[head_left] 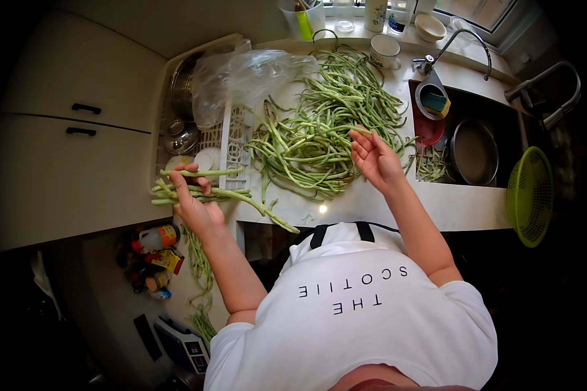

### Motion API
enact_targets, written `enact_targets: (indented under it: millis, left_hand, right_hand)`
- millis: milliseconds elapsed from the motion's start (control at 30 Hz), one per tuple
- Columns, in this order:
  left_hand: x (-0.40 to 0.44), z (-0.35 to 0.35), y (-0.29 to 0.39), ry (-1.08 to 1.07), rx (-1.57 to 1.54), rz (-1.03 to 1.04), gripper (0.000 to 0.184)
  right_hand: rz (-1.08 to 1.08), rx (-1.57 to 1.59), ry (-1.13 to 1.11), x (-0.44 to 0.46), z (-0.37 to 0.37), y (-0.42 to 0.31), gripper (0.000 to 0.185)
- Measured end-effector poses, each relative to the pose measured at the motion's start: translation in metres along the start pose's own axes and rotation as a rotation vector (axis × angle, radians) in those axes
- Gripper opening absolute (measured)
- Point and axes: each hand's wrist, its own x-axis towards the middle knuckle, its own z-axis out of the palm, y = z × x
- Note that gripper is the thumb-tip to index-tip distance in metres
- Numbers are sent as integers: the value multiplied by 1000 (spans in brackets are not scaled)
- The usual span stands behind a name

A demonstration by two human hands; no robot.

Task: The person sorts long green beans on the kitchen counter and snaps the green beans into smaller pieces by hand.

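Note:
My left hand (199, 205) is closed around a small bunch of long green beans (225, 193), held off the left side of the counter. The bean ends stick out on both sides of my fingers. My right hand (377, 161) is over the right edge of a big tangled pile of long beans (319, 130). Its palm faces up, the fingers are loosely curled and apart, and no bean shows clearly in it.
Behind the left hand, a dish rack (236, 140) and a clear plastic bag (251, 72) sit beside the pile. To the right are a sink (460, 104) with a pan (474, 153), bean scraps (432, 164) and a green colander (530, 195). A mug (385, 51) stands behind.

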Motion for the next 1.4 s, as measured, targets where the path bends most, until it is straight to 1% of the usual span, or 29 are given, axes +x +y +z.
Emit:
enact_targets:
  millis: [33,67,100,167,200,233,267,300,367,433,467,500,567,600,633,700,733,767,833,867,933,967,1033,1067,1300,1400]
  left_hand:
    - [0,0,3,6,-19,-15,26]
    - [-1,1,6,-29,-44,-49,26]
    - [-1,4,6,-25,-42,-44,26]
    - [-4,13,4,-55,-38,-144,25]
    - [-9,21,6,-86,-50,-190,26]
    - [-11,27,6,-90,-50,-196,26]
    - [-14,32,5,-150,-63,-229,26]
    - [-16,36,4,-209,-77,-261,26]
    - [-20,42,3,-224,-93,-288,26]
    - [-22,46,2,-271,-126,-328,26]
    - [-23,46,3,-283,-136,-321,25]
    - [-22,45,5,-284,-136,-322,25]
    - [-19,42,10,-229,-134,-288,22]
    - [-17,40,11,-202,-142,-290,20]
    - [-16,38,11,-199,-141,-292,20]
    - [-15,34,8,-225,-192,-330,20]
    - [-16,35,4,-206,-168,-359,19]
    - [-17,36,2,-207,-167,-360,19]
    - [-18,36,0,-223,-214,-384,23]
    - [-16,35,0,-256,-246,-369,23]
    - [-14,33,4,-242,-237,-342,23]
    - [-14,33,6,-229,-227,-315,23]
    - [-15,31,6,-210,-172,-289,20]
    - [-14,29,6,-180,-177,-274,20]
    - [2,11,-9,-69,-189,-202,22]
    - [5,7,-8,-78,-211,-210,21]
  right_hand:
    - [55,-125,122,-4,10,-5,33]
    - [193,-255,24,-4,2,-9,40]
    - [197,-254,19,-3,3,-5,40]
    - [183,-864,-195,-7,6,4,44]
    - [24,-850,-202,-8,14,16,50]
    - [22,-850,-195,-12,30,24,50]
    - [-377,-1085,-151,-18,52,29,51]
    - [-536,-1170,-147,-17,59,32,51]
    - [-869,-1348,-76,-15,72,38,52]
    - [-448,-1345,-342,-11,68,37,43]
    - [-151,-1234,-338,-11,67,32,38]
    - [-151,-1234,-336,-11,64,30,38]
    - [75,-910,-300,-12,56,26,30]
    - [142,-932,-353,-10,55,18,32]
    - [146,-931,-352,-12,57,18,32]
    - [144,-832,-295,-17,61,19,37]
    - [173,-843,-314,-17,59,22,41]
    - [172,-842,-312,-16,57,23,41]
    - [461,-491,-331,-13,52,24,39]
    - [461,-491,-331,-12,49,25,39]
    - [346,-315,-226,-11,45,27,37]
    - [348,-315,-226,-11,44,27,37]
    - [177,-178,-181,-15,51,24,40]
    - [160,-158,-165,-18,57,20,41]
    - [192,-151,-196,-33,70,8,42]
    - [178,-133,-234,-37,74,9,45]
